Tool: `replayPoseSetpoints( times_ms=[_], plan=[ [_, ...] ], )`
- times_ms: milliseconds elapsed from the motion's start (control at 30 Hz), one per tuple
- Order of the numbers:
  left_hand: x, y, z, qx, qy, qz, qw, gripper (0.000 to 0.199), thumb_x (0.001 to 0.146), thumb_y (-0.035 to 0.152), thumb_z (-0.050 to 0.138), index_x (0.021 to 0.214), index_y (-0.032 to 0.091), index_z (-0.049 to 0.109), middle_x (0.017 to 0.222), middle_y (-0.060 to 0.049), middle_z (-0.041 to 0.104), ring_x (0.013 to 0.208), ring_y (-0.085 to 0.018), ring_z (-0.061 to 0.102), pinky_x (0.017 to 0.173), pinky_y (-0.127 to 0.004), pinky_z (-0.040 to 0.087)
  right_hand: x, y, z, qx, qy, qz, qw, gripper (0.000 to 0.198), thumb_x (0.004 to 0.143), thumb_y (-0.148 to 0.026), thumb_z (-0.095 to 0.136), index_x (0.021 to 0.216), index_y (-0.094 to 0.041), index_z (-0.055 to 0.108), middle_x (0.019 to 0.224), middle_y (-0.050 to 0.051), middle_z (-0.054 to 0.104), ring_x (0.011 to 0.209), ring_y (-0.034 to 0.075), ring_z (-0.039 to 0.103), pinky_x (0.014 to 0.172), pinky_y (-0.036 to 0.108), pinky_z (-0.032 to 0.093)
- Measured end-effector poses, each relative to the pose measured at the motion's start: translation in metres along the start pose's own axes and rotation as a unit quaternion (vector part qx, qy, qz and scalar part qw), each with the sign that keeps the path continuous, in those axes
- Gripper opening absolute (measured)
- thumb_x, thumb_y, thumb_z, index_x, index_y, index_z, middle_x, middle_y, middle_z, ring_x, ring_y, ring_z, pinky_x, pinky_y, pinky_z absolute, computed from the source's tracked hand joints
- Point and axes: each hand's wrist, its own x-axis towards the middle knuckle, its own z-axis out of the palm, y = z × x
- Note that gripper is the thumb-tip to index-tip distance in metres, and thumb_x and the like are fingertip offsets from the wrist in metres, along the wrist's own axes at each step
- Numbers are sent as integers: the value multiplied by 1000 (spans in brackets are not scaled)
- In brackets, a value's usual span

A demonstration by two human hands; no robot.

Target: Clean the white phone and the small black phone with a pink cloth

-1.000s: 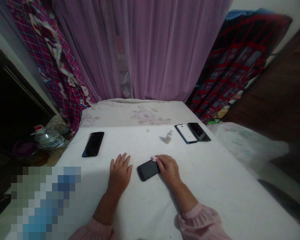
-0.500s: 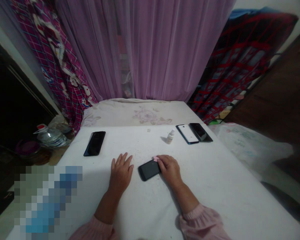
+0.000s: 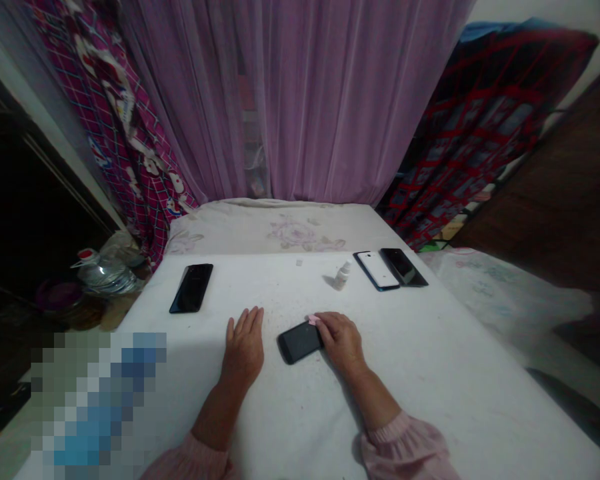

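While the left hand (image 3: 245,347) lay palm down on the white-covered table (image 3: 290,420), fingers extended and holding nothing, the right hand (image 3: 343,341) pinched a small pink piece (image 3: 313,320), probably cloth or paper, between thumb and fingers. The dark smartphone (image 3: 299,343) lay screen up and aslant between the hands, apart from the left; its right end was partly hidden by the right hand. The pink piece sat at the phone's far right corner. Step in hand, as judged: wiping the screen. A further stroke would call for a light, even drag across the glass, with the left hand brought over to brace the near-left end, since nothing visible held it there. Spray bottle (image 3: 342,275) upright beyond the right hand, near the white-backed phone (image 3: 377,269); black phone (image 3: 191,289) at far left.
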Motion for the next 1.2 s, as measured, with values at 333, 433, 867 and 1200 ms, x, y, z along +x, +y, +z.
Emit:
replayPoseSetpoints(
  times_ms=[333, 433, 867, 1200],
  plan=[
    [-1, 0, -1, -4, -7, 6, 1000, 57, 88, 5, 32, 143, 14, 48, 143, -14, 54, 134, -29, 47, 112, -54, 31, 0, 2, 1, 1, -3, -1, 1000, 28, 94, -28, 48, 101, -25, 75, 99, 5, 75, 91, 21, 66, 82, 34, 47],
    [0, 1, -3, -1, -12, 3, 1000, 56, 88, 4, 32, 140, 13, 51, 142, -14, 54, 134, -30, 47, 111, -55, 31, 0, 2, 1, 2, 0, 1, 1000, 27, 93, -28, 49, 100, -25, 75, 98, 5, 75, 90, 21, 66, 82, 33, 47],
    [-1, -7, -1, 3, -21, 5, 1000, 53, 88, 7, 39, 134, 23, 59, 149, -12, 47, 140, -34, 38, 111, -59, 30, 1, 1, 0, 8, -3, -5, 1000, 27, 93, -28, 48, 100, -25, 75, 98, 5, 75, 90, 21, 66, 83, 34, 48],
    [1, -3, -8, 6, -25, -4, 1000, 50, 91, 9, 37, 133, 23, 60, 142, -9, 56, 141, -38, 35, 109, -67, 26, 0, 1, 0, 10, -3, 0, 1000, 28, 93, -29, 48, 100, -24, 75, 99, 5, 75, 91, 22, 66, 83, 35, 47]
  ],
)
